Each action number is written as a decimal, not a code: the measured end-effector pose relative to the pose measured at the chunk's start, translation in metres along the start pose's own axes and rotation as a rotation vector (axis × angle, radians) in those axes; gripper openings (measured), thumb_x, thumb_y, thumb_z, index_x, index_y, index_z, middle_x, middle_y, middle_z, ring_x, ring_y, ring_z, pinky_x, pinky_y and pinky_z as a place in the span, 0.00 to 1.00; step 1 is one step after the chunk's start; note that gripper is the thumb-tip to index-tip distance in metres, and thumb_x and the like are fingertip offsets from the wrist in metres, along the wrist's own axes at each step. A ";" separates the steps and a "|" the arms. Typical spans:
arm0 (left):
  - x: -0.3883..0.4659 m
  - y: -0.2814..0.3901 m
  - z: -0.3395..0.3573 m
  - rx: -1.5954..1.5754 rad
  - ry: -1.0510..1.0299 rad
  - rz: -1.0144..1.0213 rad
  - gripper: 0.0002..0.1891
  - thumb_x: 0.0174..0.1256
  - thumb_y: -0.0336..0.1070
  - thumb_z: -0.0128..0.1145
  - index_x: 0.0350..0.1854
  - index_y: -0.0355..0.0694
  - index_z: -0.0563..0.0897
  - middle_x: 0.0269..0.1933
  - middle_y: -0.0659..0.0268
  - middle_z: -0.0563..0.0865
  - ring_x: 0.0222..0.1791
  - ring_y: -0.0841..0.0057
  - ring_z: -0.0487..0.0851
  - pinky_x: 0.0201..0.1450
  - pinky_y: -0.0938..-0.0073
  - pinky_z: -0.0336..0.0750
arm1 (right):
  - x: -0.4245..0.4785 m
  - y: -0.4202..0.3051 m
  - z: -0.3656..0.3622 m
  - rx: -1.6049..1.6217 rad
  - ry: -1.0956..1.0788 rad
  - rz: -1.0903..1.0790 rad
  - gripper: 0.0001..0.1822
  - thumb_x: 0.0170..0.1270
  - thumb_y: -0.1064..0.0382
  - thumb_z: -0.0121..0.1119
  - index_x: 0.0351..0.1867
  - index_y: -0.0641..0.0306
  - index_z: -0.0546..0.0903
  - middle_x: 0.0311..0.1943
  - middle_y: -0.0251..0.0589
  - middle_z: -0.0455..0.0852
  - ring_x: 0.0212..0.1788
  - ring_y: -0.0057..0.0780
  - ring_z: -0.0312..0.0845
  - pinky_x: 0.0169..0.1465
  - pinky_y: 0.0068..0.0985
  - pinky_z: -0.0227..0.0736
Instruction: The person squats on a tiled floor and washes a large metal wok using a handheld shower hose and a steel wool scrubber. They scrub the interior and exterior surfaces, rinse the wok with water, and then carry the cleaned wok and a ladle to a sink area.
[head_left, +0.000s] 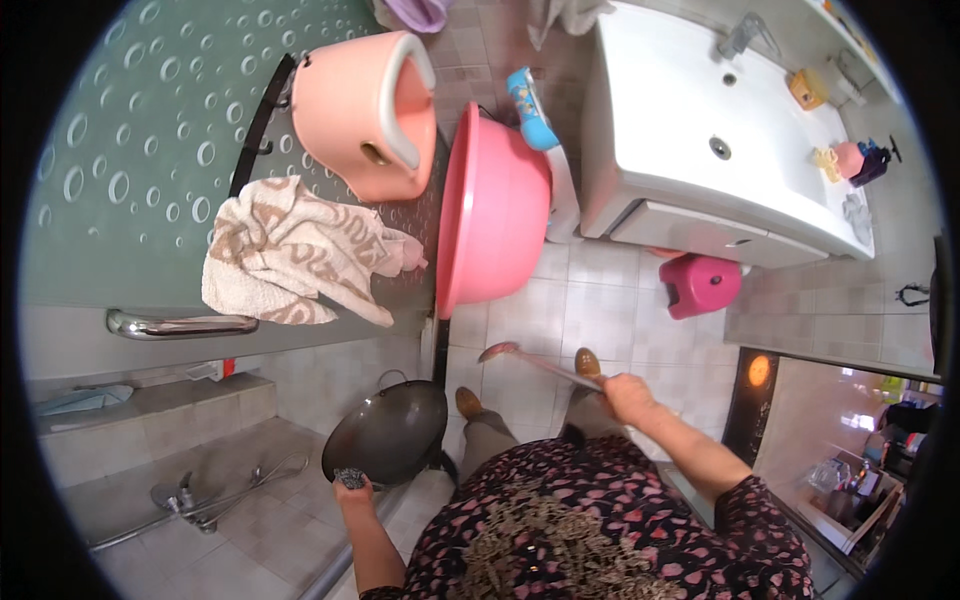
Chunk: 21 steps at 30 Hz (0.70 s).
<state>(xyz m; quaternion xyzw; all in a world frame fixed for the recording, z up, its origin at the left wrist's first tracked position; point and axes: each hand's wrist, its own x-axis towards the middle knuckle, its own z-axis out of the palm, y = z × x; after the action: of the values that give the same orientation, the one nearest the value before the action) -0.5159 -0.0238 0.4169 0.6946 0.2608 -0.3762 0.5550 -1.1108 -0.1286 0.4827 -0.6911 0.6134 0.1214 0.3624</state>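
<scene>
My left hand grips the near rim of a dark wok and pins a steel wool scrubber against it. The wok is tilted, its inside facing up, with a loop handle on the far rim. In my right hand is a long-handled metal cooking utensil, extended to the left over the tiled floor. Its reddish-looking head is blurred; I cannot tell whether it is a ladle or a spatula.
A pink basin stands on edge ahead, beside a white washbasin cabinet. A magenta stool sits below the cabinet. Left are a glass door with a metal handle, a hanging towel and a peach potty seat.
</scene>
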 end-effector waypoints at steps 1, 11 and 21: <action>-0.023 0.001 0.011 0.003 0.103 -0.034 0.12 0.62 0.48 0.42 0.35 0.53 0.79 0.33 0.76 0.82 0.32 0.77 0.79 0.30 0.73 0.73 | -0.003 0.015 -0.003 0.008 -0.001 0.002 0.13 0.57 0.59 0.54 0.43 0.59 0.77 0.24 0.48 0.82 0.31 0.47 0.79 0.39 0.40 0.74; -0.184 -0.065 0.048 -0.222 0.073 0.024 0.06 0.62 0.40 0.49 0.34 0.49 0.78 0.29 0.76 0.82 0.23 0.78 0.77 0.20 0.77 0.70 | -0.011 0.088 -0.054 0.029 0.028 -0.082 0.12 0.58 0.59 0.55 0.42 0.59 0.78 0.28 0.51 0.82 0.33 0.50 0.78 0.41 0.41 0.73; -0.241 -0.097 0.024 -0.282 -0.305 -0.228 0.05 0.61 0.37 0.54 0.31 0.44 0.81 0.23 0.72 0.78 0.21 0.78 0.75 0.19 0.79 0.73 | -0.009 0.069 -0.042 0.053 0.008 -0.171 0.13 0.55 0.56 0.58 0.33 0.64 0.76 0.22 0.51 0.81 0.29 0.50 0.79 0.37 0.41 0.73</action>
<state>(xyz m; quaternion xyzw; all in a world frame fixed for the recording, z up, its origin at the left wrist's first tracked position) -0.7371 -0.0094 0.5544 0.5115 0.3007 -0.4967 0.6334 -1.1891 -0.1485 0.4938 -0.7318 0.5565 0.0707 0.3870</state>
